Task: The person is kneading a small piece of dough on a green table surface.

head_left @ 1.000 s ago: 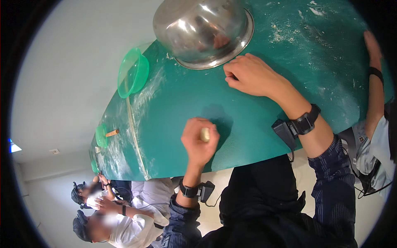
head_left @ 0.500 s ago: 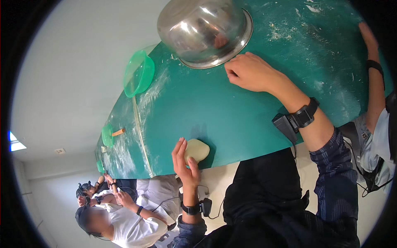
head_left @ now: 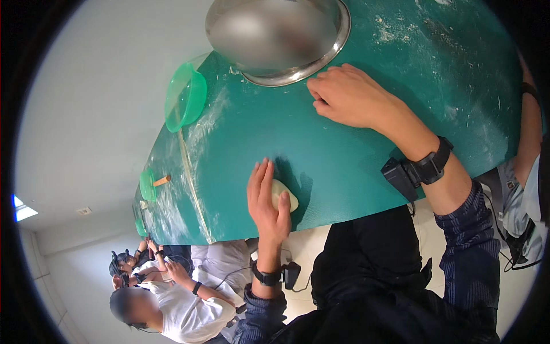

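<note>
A smooth pale piece of dough point(head_left: 285, 195) is at the green table's near edge, partly hidden by my left hand point(head_left: 268, 202). My left fingers stretch along its left side while the thumb lies across it, gripping it. Farther up and to the right, my right hand point(head_left: 349, 96) is loosely curled into a fist at the tabletop, and nothing shows in it. Just beyond its knuckles is the rim of a large steel bowl point(head_left: 298, 75), which looks upside down. Both wrists wear black straps with small boxes.
The green tabletop point(head_left: 349, 166) has floury smears at left and far right. A green plastic bowl point(head_left: 195, 97) and a smaller green bowl point(head_left: 148, 184) with a wooden handle stand along the left. A person's arm point(head_left: 530, 114) shows at right; people in white point(head_left: 195, 312) sit at left.
My left hand has moved slightly up and right with the dough, which now looks turned and more covered. My right hand stays curled near the bowl. The whole view has shifted a little.
</note>
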`<move>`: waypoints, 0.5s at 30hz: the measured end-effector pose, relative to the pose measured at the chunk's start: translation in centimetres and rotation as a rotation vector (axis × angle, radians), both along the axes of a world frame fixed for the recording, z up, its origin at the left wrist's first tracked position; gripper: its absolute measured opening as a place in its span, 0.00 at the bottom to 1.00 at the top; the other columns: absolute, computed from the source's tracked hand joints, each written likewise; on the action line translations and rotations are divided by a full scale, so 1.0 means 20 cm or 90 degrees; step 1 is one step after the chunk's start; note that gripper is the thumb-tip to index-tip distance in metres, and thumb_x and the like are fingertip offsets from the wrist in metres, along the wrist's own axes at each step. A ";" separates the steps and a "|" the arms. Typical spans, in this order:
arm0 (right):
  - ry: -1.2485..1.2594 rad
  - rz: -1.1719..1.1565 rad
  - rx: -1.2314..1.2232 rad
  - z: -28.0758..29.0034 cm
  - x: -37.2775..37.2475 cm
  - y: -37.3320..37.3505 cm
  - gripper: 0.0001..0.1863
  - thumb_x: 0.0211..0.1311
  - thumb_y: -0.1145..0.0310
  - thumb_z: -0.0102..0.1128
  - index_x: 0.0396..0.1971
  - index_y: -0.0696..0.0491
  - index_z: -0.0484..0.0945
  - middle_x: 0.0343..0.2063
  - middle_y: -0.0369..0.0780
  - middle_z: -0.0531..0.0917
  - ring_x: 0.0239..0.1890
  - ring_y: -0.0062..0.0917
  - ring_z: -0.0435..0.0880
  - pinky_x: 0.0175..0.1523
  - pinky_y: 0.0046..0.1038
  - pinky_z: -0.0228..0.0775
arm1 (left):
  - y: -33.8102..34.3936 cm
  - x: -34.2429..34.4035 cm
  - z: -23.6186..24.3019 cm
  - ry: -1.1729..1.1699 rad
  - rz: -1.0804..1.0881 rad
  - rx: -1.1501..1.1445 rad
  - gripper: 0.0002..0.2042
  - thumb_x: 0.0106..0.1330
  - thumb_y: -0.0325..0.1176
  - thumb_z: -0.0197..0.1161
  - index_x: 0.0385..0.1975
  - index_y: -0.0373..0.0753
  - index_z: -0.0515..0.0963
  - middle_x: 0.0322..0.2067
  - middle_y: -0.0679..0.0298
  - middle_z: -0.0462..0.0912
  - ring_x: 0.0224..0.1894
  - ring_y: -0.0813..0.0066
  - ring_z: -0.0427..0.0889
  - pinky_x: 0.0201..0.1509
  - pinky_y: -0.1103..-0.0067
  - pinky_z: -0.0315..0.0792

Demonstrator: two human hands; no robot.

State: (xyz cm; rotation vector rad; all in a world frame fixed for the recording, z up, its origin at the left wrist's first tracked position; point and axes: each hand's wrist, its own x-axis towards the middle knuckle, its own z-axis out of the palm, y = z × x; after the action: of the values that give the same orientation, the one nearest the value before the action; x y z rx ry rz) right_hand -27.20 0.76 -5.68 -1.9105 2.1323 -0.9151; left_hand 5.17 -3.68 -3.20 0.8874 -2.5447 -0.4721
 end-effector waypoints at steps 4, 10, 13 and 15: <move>0.017 -0.022 -0.008 0.01 0.01 0.01 0.09 0.66 0.65 0.64 0.35 0.56 0.80 0.33 0.46 0.87 0.41 0.45 0.87 0.53 0.46 0.75 | -0.11 -0.20 0.00 -0.114 -0.047 -0.117 0.31 0.71 0.46 0.62 0.71 0.34 0.77 0.74 0.48 0.76 0.78 0.43 0.71 0.78 0.55 0.66; 0.003 -0.021 -0.005 0.01 -0.02 0.01 0.09 0.65 0.65 0.65 0.36 0.55 0.80 0.33 0.47 0.87 0.41 0.45 0.87 0.52 0.47 0.75 | -0.17 -0.39 0.01 -0.135 -0.006 -0.135 0.30 0.72 0.46 0.62 0.70 0.36 0.79 0.74 0.49 0.76 0.79 0.43 0.68 0.81 0.57 0.62; -0.021 -0.007 0.000 0.04 -0.04 -0.01 0.09 0.65 0.64 0.65 0.35 0.55 0.80 0.33 0.46 0.87 0.41 0.45 0.87 0.51 0.48 0.75 | -0.28 -0.32 0.03 -0.024 -0.027 0.039 0.31 0.70 0.49 0.65 0.71 0.41 0.79 0.74 0.49 0.75 0.78 0.47 0.70 0.79 0.58 0.63; -0.060 0.016 0.013 0.04 -0.03 -0.01 0.09 0.65 0.64 0.65 0.34 0.55 0.80 0.33 0.46 0.87 0.41 0.45 0.87 0.50 0.48 0.75 | -0.29 -0.29 0.06 -0.041 -0.104 0.095 0.30 0.68 0.49 0.68 0.68 0.42 0.80 0.73 0.49 0.77 0.75 0.47 0.72 0.77 0.57 0.65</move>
State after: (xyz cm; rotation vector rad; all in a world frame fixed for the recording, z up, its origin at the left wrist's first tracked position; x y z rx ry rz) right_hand -27.80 0.62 -4.85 -1.8428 2.0518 -0.9534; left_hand -0.54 -9.48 -2.08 0.7600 -2.6821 -0.7014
